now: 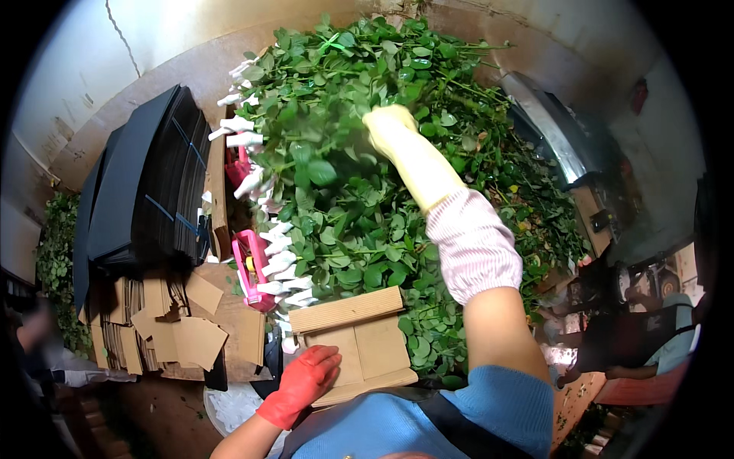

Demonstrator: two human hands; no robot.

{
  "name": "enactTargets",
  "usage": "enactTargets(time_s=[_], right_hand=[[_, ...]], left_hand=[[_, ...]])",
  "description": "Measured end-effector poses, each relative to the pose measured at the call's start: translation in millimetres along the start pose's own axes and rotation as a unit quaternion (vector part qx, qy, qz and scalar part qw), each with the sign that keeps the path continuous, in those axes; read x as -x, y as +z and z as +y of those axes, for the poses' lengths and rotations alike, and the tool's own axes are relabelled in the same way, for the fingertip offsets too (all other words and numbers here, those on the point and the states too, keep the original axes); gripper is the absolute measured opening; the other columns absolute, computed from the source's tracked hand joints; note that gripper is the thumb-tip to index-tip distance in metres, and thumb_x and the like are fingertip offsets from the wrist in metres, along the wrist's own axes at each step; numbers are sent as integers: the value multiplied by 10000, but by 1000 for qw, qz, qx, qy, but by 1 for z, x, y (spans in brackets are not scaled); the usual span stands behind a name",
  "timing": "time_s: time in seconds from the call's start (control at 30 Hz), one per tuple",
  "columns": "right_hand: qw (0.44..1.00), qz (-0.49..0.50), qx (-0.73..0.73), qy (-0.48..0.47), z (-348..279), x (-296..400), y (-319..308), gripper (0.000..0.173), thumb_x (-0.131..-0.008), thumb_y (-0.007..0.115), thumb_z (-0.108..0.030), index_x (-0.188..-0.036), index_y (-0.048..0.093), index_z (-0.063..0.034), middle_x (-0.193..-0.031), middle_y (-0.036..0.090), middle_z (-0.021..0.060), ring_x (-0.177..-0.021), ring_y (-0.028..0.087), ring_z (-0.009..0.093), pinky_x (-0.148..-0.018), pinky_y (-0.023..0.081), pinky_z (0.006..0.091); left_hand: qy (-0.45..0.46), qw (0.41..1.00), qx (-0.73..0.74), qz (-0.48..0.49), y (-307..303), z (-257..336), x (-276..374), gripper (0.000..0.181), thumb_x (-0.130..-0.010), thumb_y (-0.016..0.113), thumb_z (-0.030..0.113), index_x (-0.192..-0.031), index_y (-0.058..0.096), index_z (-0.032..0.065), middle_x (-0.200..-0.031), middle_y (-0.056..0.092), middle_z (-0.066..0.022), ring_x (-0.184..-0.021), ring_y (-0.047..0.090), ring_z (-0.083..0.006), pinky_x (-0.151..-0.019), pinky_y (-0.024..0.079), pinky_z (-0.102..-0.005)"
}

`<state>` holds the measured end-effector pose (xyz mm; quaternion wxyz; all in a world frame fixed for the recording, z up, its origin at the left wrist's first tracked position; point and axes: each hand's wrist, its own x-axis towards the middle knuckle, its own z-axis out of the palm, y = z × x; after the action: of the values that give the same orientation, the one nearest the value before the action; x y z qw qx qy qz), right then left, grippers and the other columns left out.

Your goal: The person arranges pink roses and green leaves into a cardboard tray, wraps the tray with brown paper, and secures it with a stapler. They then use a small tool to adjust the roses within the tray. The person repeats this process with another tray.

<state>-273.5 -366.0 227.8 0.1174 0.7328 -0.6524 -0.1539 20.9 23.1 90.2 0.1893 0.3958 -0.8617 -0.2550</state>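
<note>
My right hand (pixel 391 123), in a pale yellow rubber glove and a striped sleeve cover, is closed around leafy stems over a large heap of green foliage (pixel 367 201). The leaves just left of it are motion-blurred. White sleeve-like caps (pixel 280 263) cover the stem ends along the heap's left side. Close to my body lies a folded sheet of corrugated cardboard (pixel 375 350) with raised flaps. My left hand (pixel 307 376), in a red rubber glove, rests on its left edge with the fingers together; the thumb is hidden.
A pink tape dispenser (pixel 252 269) stands left of the caps. Farther left are strapped stacks of dark sheets (pixel 143 178) and loose cardboard pieces (pixel 183 338). A tub of white pieces (pixel 232 404) sits below the table edge. Another person (pixel 631 338) is at the right.
</note>
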Motion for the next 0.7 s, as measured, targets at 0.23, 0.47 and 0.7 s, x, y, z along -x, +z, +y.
enactTargets(time_s=[0.23,0.47,0.7], right_hand=[[989,28,-112,-90,35,137,61,203,-960,638,-246,-944,769,-92,-891,766,124,-835,738,343,-773,592,424],[969,162,-179,53,64,198,12,480,-830,650,-31,-1293,709,-137,-1189,738,144,-1050,715,262,-955,546,370],[970,163,-177,-34,56,205,7,325,-853,697,-111,-1174,742,-106,-1031,746,113,-948,712,314,-857,545,390]], left_hand=[[29,999,-4,18,2,-3,-2,256,-859,777,136,-1108,758,78,-1191,734,-96,-1083,700,-314,-908,596,-409],[74,997,-21,24,3,-8,-2,274,-847,778,98,-1112,738,41,-1196,726,-143,-1071,698,-341,-877,604,-426],[45,995,-94,-3,12,-17,2,297,-863,774,203,-1154,761,146,-1263,712,-42,-1325,586,-318,-1171,410,-548]])
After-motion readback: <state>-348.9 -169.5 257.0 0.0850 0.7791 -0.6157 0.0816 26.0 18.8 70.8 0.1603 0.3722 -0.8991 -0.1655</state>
